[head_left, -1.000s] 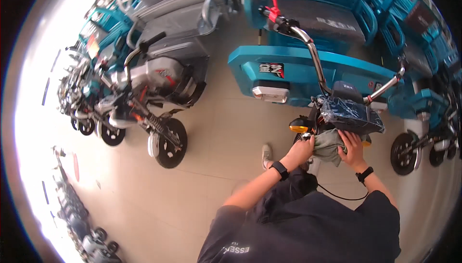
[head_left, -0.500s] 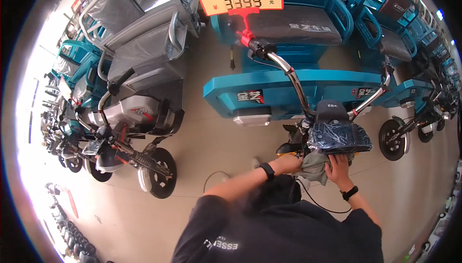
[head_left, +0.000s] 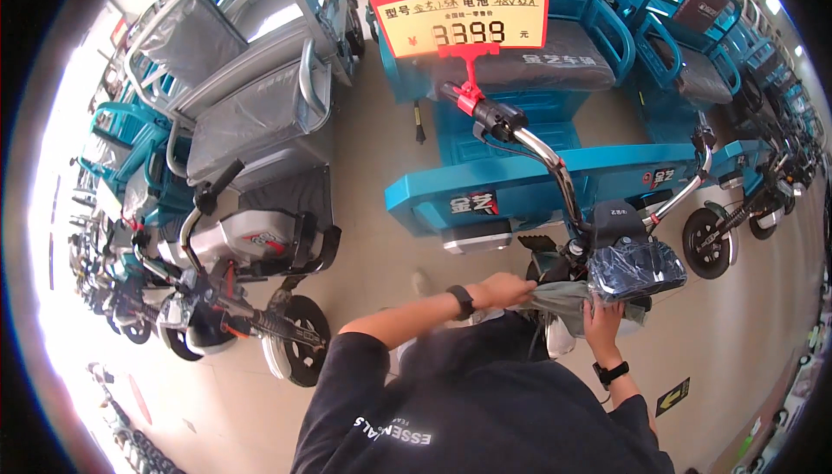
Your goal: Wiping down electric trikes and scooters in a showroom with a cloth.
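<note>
A grey-green cloth [head_left: 562, 298] stretches between my hands, just below the plastic-wrapped headlamp unit [head_left: 637, 269] of a teal cargo tricycle. Its left end is bunched in the closed fingers of my left hand [head_left: 507, 290]. My right hand [head_left: 601, 325] grips the cloth near its other end, fingertips pointing up beneath the lamp and partly hidden in the folds. Chrome handlebars [head_left: 562, 181] rise on both sides of the lamp. A white fender [head_left: 562, 340] shows under the cloth. Each wrist wears a black band.
A red and yellow sign [head_left: 459, 8] on a red clip stands at the left handlebar grip. Behind spreads the tricycle's teal front panel [head_left: 537, 181]. A grey tricycle [head_left: 260, 236] is parked to the left, another front wheel [head_left: 706, 240] to the right. A floor marker [head_left: 672, 398] lies at lower right.
The cloth was bunched and hanging under the lamp; now it is drawn out sideways. My left hand has moved a little left, away from my right hand. The view has shifted.
</note>
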Motion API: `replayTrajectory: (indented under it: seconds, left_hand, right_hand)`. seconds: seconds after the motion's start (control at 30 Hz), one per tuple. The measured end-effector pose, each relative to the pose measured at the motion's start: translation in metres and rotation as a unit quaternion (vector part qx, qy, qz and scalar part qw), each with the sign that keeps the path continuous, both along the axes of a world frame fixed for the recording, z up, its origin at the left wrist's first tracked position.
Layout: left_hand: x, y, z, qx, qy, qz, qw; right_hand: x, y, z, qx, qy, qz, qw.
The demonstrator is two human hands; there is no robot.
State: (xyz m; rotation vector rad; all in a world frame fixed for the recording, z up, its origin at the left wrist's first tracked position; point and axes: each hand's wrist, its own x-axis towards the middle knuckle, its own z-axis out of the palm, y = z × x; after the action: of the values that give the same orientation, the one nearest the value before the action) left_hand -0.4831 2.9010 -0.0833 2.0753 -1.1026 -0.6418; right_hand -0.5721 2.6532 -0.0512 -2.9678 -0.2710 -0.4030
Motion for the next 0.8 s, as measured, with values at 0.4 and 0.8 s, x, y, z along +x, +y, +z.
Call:
replayTrajectory:
  seconds: [0.4, 0.8]
  left_hand:
    - [0.037, 0.14, 0.009, -0.147, -0.117, 0.241, 0.952]
    - [0.117, 0.155, 0.013, -0.013, -0.34, 0.181, 0.923]
  right_hand:
    - [0.123, 0.162, 0.028, 0.129, 0.061, 0.153, 0.978]
    - [0.222, 0.243, -0.003, 0.03, 0.085, 0.146, 0.985]
